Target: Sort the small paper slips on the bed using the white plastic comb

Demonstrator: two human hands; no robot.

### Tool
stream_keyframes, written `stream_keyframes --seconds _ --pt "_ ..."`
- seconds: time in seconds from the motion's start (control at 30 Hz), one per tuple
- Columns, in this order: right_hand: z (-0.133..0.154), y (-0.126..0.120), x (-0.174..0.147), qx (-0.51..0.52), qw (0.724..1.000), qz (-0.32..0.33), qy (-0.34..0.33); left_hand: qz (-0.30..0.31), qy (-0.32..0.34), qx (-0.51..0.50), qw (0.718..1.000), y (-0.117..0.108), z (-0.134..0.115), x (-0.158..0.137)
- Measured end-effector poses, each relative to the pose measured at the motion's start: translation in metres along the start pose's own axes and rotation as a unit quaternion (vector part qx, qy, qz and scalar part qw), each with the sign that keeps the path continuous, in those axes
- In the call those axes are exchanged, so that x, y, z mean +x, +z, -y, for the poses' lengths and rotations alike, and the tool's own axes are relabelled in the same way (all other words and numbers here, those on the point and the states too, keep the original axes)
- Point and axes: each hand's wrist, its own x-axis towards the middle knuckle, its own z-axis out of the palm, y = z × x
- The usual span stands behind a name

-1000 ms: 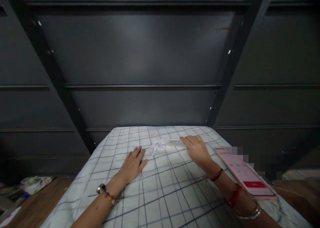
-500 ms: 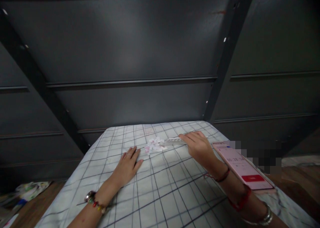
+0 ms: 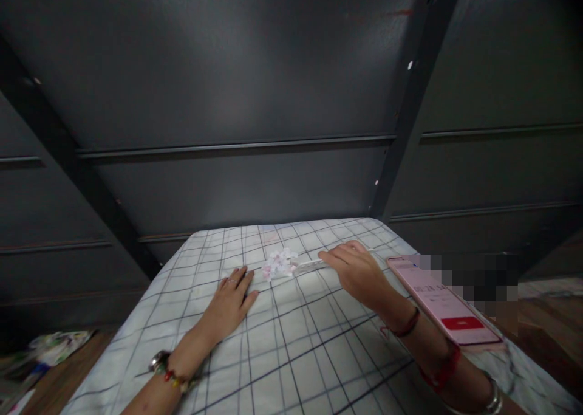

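Note:
My left hand (image 3: pixel 231 304) lies flat on the white checked cloth (image 3: pixel 291 354), fingers spread. Just beyond its fingertips, to the right, is a small heap of crumpled white and pinkish paper scraps (image 3: pixel 279 264). My right hand (image 3: pixel 357 273) is closed on a thin, flat white strip (image 3: pixel 310 265). The strip's left end meets the right side of the heap. Its exact kind is too blurred to make out, and my fingers hide its middle.
A pink-cased phone (image 3: pixel 444 299) with a timer on its screen lies by my right forearm. Behind the cloth-covered surface stands a dark grey metal panel (image 3: pixel 246 99). Several items (image 3: pixel 59 348) lie low at the left, near a wooden floor (image 3: pixel 82 366).
My right hand has shifted slightly left with the white strip, which is now seen more edge-on. The near edge of the heap has moved a little left. My left hand stays in place.

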Motion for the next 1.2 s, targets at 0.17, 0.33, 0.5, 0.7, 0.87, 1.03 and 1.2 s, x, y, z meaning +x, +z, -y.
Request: stream_keyframes --seconds 0.17,0.33,0.5,0.7,0.87,1.03,1.2 --pt "0.005 -0.005 0.003 0.018 0.999 0.022 -0.031 0.012 -0.003 0.002 1.000 -0.002 -0.001 0.000" --pt "0.010 -0.006 0.006 0.004 0.999 0.013 -0.047 0.016 -0.008 0.001 1.000 -0.002 -0.002 0.001" --pt "0.019 -0.007 0.009 0.028 0.996 0.026 -0.078 0.015 -0.007 -0.002 1.000 0.001 0.000 0.001" --pt "0.031 0.001 0.014 0.018 0.998 -0.021 -0.055 0.005 -0.007 -0.005 1.000 0.003 0.002 0.001" --pt "0.037 0.010 0.016 0.010 0.998 -0.019 -0.065 0.023 -0.008 0.001 1.000 0.000 -0.001 0.001" --pt "0.035 0.001 0.017 0.030 0.998 -0.004 -0.055 0.024 -0.010 0.003 1.000 0.000 -0.001 0.000" --pt "0.035 0.005 0.017 0.012 0.999 -0.015 -0.039 0.017 -0.010 0.001 1.000 0.000 0.000 0.000"
